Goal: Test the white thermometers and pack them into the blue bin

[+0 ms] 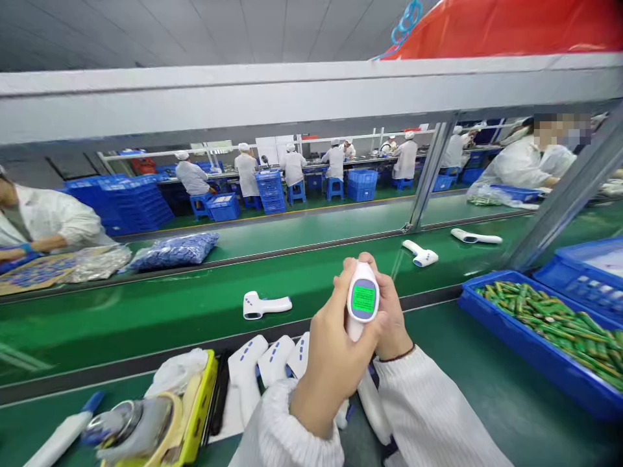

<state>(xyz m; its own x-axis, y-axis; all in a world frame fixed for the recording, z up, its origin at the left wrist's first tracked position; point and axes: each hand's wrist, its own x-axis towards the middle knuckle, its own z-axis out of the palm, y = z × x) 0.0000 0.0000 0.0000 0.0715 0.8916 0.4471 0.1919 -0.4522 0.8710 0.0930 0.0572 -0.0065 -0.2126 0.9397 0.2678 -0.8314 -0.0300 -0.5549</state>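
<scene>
Green-topped assembly bench (121, 337), with a blue plastic crate (511, 344) of green components (549, 324) right of the hands and a white infrared thermometer (265, 305) ahead and left of them. Left hand (335, 350) and right hand (393, 318) curl closed around a second thermometer (363, 305) held between them, its display (363, 299) lit green.

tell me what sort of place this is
Probably a factory assembly line: handheld infrared thermometers lie on a green conveyor belt, workers in white coats and caps sit along benches, and blue plastic crates stand stacked nearby.
</scene>
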